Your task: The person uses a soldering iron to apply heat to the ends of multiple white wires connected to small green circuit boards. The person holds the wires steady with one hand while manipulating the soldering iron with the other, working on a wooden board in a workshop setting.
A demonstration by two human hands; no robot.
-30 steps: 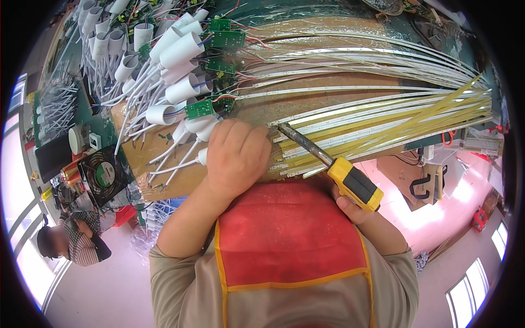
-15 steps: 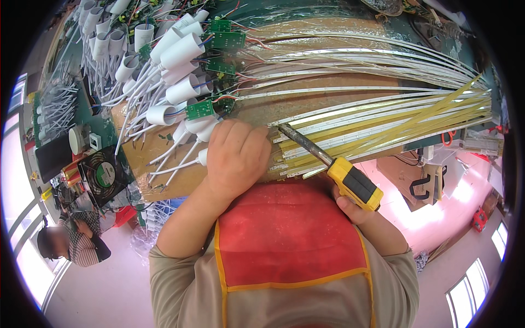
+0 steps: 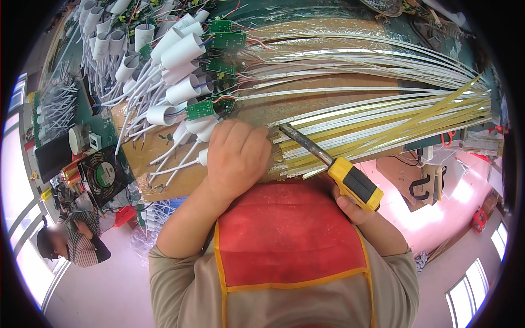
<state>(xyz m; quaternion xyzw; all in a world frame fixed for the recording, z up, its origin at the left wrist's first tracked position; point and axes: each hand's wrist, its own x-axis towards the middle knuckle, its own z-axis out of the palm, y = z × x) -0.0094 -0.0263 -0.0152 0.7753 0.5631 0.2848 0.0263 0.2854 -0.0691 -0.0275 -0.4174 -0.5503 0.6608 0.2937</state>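
My right hand (image 3: 353, 209) grips a yellow and black soldering gun (image 3: 355, 183). Its dark metal barrel points up and left, with the tip near the ends of the LED strips (image 3: 328, 123), close to my left fingers. My left hand (image 3: 239, 156) is closed, back of the hand up, at the left ends of those strips; its fingertips and whatever they pinch are hidden. Beside it lie white plastic sleeves with cables (image 3: 183, 53). A green circuit board (image 3: 200, 110) with red and blue wires sits just above my left hand.
Brown cardboard (image 3: 139, 177) covers part of the green table. More boards (image 3: 228, 40) are wired to strips at the back. A black fan (image 3: 102, 175) stands left. Another person (image 3: 82, 235) is at the lower left. A cardboard box (image 3: 407, 180) is at the right.
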